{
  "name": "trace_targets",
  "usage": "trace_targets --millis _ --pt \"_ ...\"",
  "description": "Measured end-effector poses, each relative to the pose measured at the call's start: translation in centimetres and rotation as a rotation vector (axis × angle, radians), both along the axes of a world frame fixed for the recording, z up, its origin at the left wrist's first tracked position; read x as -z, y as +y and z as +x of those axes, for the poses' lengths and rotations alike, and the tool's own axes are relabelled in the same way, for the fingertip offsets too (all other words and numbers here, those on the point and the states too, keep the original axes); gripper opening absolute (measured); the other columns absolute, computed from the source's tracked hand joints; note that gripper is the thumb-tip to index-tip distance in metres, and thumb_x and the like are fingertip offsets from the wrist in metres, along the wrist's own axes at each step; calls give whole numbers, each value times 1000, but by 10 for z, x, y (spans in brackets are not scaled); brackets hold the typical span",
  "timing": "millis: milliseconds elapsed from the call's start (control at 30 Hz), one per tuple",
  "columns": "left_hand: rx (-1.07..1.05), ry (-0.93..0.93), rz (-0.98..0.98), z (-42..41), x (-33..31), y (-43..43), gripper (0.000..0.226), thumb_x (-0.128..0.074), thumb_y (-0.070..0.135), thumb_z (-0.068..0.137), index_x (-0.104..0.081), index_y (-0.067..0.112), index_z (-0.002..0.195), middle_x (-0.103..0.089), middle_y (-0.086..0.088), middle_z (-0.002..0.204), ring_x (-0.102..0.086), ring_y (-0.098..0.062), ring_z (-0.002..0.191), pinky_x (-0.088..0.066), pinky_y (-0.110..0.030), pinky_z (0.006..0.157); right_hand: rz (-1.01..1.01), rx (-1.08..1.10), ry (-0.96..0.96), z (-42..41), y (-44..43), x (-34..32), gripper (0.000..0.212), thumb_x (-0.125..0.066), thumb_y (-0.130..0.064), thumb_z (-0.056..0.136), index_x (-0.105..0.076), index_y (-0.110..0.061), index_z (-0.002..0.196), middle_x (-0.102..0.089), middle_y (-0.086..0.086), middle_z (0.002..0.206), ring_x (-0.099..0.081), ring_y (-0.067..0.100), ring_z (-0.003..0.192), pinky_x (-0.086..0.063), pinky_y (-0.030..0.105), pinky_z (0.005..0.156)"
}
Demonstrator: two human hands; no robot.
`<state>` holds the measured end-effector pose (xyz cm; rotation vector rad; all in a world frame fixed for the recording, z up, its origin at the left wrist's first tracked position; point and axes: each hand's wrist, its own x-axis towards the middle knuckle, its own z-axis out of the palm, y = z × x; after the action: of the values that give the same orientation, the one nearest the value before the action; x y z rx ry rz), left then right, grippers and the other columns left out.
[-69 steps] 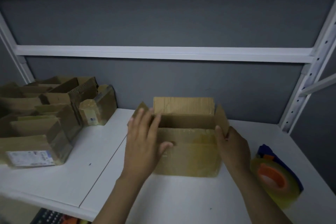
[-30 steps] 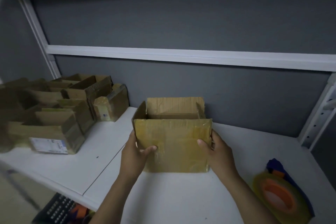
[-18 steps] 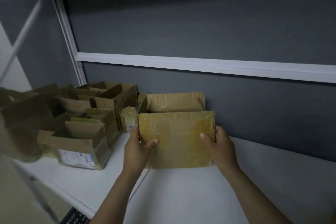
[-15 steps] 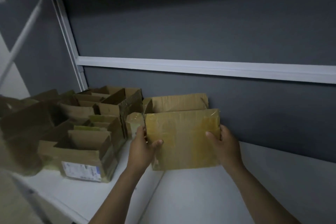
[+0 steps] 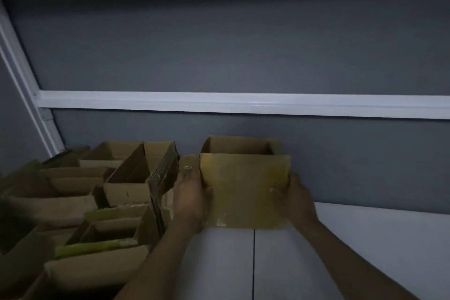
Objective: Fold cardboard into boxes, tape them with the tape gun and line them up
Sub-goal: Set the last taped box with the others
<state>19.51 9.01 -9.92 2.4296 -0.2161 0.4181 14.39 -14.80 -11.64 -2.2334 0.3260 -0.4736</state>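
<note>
An open-topped cardboard box [image 5: 244,190], its near face glossy with tape, stands on the white table [image 5: 353,238] close to the grey back wall. My left hand [image 5: 191,197] grips its left edge, thumb on the front face. On the right edge my right hand [image 5: 298,198] holds it the same way. The box sits just right of a cluster of folded cardboard boxes [image 5: 126,182], with my left hand between them. The tape gun is out of view.
Several open boxes fill the table's left side, the nearest one [image 5: 97,265] at the lower left. A white shelf rail [image 5: 243,103] runs along the wall, and a white upright [image 5: 26,102] stands at the left. A seam [image 5: 253,263] splits the tabletop.
Both hands carried the box left and back toward the wall, up to the cluster of boxes. My view swung left, and the tape gun left the frame.
</note>
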Motion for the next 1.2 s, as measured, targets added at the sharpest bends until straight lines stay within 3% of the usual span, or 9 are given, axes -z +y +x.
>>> trace_targets --millis 100,300,433,533,667,900,1033,1200 --pt "-78 18 147 2 4 1 81 -63 34 89 -15 17 152 -53 -11 129 -45 -32 118 -41 -42 97 -131 -2 3 4 4 1 48 -63 -34 90 -40 -15 128 -61 6 112 -61 26 98 -51 41 82" --pt "-103 42 273 6 6 2 68 -61 39 89 -31 12 143 -42 -11 138 -43 -29 119 -39 -39 96 -296 -91 18 -5 -6 -2 51 -61 -38 90 -42 -13 129 -60 8 117 -60 28 103 -50 45 85" --pt "-212 -44 411 -13 -7 -1 46 -54 30 94 -40 8 133 -48 -15 124 -50 -32 109 -44 -41 86 -640 -84 105 -17 -22 -10 45 -49 -41 94 -44 -15 131 -60 6 121 -59 24 104 -50 36 85" --pt "-251 -182 383 -36 -25 -14 45 -65 33 88 -50 4 120 -53 -19 110 -53 -36 97 -44 -44 79 -738 -86 166 -36 -38 -24 53 -45 -47 96 -41 -16 138 -49 6 138 -48 23 122 -43 33 94" --pt "-139 -213 429 -76 -50 -54 48 -56 47 91 -56 9 121 -52 -14 121 -49 -33 109 -42 -42 91 -803 -100 168 -76 -70 -45 55 -46 -51 95 -47 -13 135 -43 8 144 -41 25 130 -38 34 101" --pt "29 -61 516 -173 -34 -173 55 -47 58 92 -55 13 123 -53 -10 127 -47 -30 116 -41 -36 90 -843 -90 187 -186 -169 -50 60 -43 -55 94 -45 -14 138 -40 8 148 -36 23 135 -33 35 108" --pt "118 -10 547 -223 -16 -245 59 -44 60 93 -55 14 128 -54 -9 131 -49 -28 120 -43 -36 96 -828 -61 240 -249 -229 -49 59 -44 -56 93 -47 -16 136 -46 5 140 -43 24 127 -40 34 101" --pt "212 -23 555 -269 5 -322 54 -40 57 96 -59 15 125 -58 -6 126 -51 -24 115 -44 -34 95 -738 65 436 -311 -294 -25 64 -44 -61 90 -42 -21 139 -40 6 141 -42 27 125 -41 36 98"
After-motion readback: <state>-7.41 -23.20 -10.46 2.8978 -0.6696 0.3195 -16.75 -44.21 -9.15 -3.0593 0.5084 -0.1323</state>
